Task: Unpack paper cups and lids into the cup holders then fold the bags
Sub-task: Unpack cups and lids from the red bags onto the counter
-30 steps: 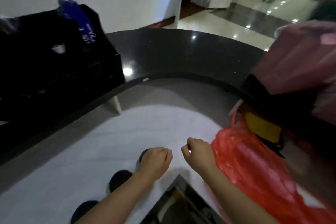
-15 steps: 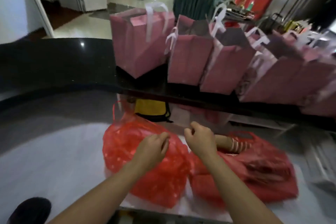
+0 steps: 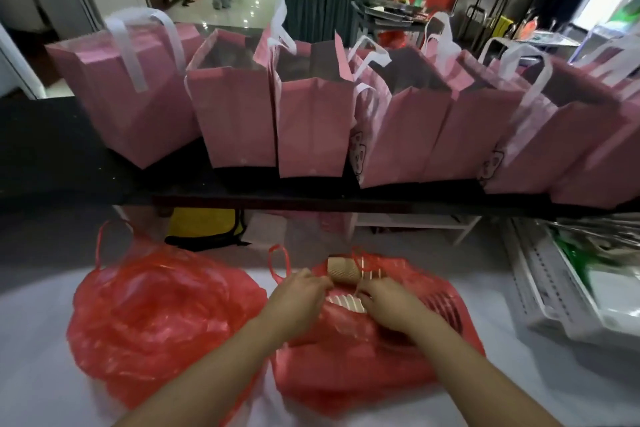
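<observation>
Two bags: thin red plastic bags lie on the white worktop; the right red bag (image 3: 363,357) holds a stack of brown ribbed paper cups (image 3: 344,273).
Other bag: the crumpled left red bag (image 3: 162,312) lies just beside it.
Left hand (image 3: 298,298): grip curled at the bag mouth, apparently pinching plastic.
Right hand (image 3: 388,305): grip likewise curled on the mouth.
Advice: the mouth should be spread wide before the cups are drawn out whole.
Behind: pink paper gift bags (image 3: 311,128).
</observation>
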{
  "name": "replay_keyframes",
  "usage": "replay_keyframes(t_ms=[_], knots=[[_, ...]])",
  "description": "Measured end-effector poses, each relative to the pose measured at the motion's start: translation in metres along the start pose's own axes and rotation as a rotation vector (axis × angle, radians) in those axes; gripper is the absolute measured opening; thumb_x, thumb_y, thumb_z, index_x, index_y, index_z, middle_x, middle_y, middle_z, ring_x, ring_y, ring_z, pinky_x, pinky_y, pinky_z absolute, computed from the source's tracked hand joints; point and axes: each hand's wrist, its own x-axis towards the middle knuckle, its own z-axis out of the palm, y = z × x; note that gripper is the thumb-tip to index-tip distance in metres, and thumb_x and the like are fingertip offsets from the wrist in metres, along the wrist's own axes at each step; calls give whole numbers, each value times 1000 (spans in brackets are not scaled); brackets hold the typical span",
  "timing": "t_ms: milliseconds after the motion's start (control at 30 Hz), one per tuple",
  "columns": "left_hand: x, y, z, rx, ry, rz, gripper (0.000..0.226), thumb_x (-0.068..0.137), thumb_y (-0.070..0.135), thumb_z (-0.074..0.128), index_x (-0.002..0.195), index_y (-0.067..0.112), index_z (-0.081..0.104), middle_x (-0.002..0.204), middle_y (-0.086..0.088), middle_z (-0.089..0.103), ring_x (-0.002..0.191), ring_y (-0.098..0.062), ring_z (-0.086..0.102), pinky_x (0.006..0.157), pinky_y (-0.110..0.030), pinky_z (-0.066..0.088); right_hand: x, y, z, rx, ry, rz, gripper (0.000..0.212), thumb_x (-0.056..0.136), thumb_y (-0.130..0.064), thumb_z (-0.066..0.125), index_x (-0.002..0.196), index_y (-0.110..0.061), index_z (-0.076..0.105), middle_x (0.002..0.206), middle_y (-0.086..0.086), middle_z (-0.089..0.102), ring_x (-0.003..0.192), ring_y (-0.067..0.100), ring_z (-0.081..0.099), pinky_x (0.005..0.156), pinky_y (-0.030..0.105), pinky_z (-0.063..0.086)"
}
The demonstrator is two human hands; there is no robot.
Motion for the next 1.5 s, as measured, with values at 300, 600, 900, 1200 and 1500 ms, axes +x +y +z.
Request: replay_keyframes(t_ms=[300, 600, 900, 1200, 1500], knots=[[-21, 12, 32, 28, -281, 14, 34, 102, 46, 41, 117, 25, 62, 116, -1, 69, 104, -26, 64, 80, -40, 53, -16, 26, 5, -21, 17, 66, 35, 90, -42, 63, 122, -27, 66, 129, -3, 56, 117, 24, 59, 92, 37, 50], [26, 38, 42, -293, -252, -82, 33, 97, 40, 60, 126, 24, 62, 113, -5, 71, 102, -24, 65, 82, -32, 50, -44, 39, -21, -112, 185, 142, 55, 84, -25, 56, 129, -57, 50, 110, -6, 71, 95, 27, 68, 65, 32, 43], [43, 62, 79, -191, -375, -15, 68, 79, 49, 73, 138, 25, 48, 132, -5, 54, 120, -29, 55, 99, -41, 47, -64, 51, -12, -115, 212, 300, 27, 94, -14, 49, 113, -27, 63, 118, 0, 61, 105, 27, 62, 78, 35, 48], [42, 61, 76, -533, -314, -183, 71, 77, 39, 83, 139, 31, 50, 129, -2, 50, 113, -19, 59, 94, -27, 48, -68, 47, -2, -88, 300, 284, 30, 95, -19, 50, 119, -28, 66, 116, -4, 61, 111, 24, 57, 91, 39, 47], [41, 48, 54, -1037, -244, -426, 51, 74, 12, 87, 115, 29, 61, 122, -9, 62, 108, -27, 65, 88, -39, 59, -60, 41, -1, -71, 252, 283, 40, 93, -18, 54, 130, -31, 61, 129, -9, 58, 122, 20, 49, 98, 35, 41]])
